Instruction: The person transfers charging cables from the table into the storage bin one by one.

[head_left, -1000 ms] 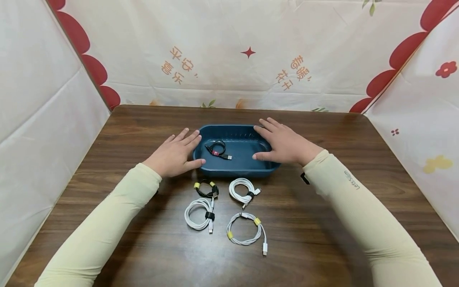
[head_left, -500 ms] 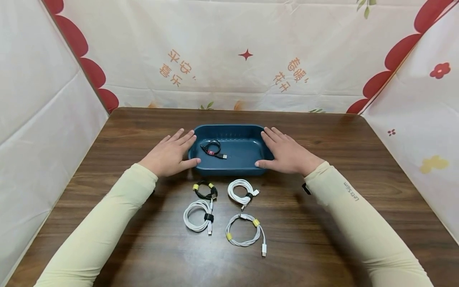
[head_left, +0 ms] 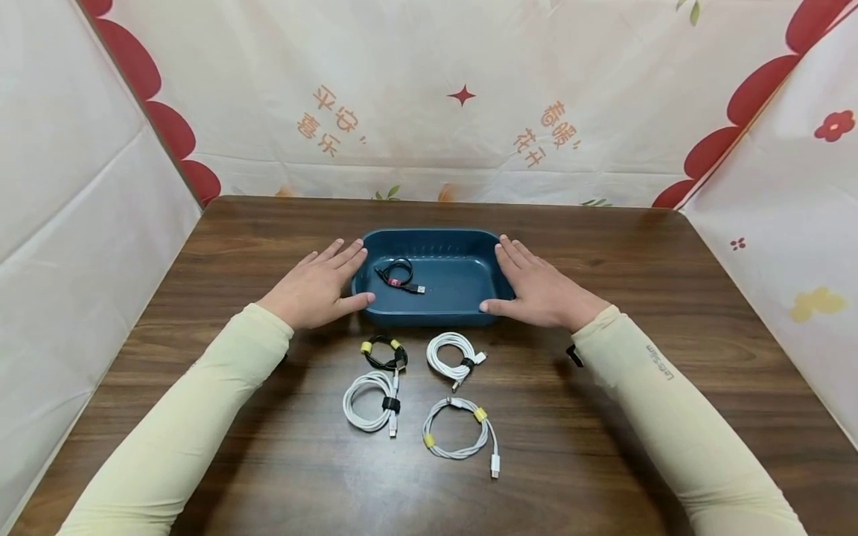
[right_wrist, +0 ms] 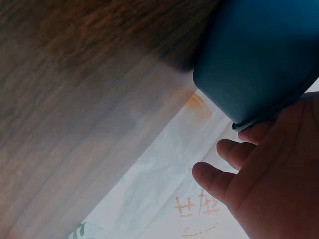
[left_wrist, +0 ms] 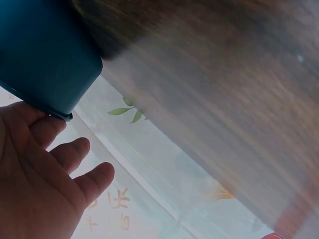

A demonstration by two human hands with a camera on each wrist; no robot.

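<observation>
Head view: the dark-blue tray (head_left: pixel 429 319) sits toward the table's (head_left: pixel 563 461) far side, long axis running left to right; left hand (head_left: pixel 318 290) and right hand (head_left: pixel 546 292), apart, touch its opposite ends, fingers extended, neither closer; it looks glossy, round-cornered, a black cable (head_left: pixel 407 286) inside at left; four coiled cables (head_left: pixel 433 362) lie nearer.

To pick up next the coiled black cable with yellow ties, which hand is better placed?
Probably left: the left hand, at one end of the oblong blue plastic tray, is nearer this black cable than the right hand, opposite.
</observation>
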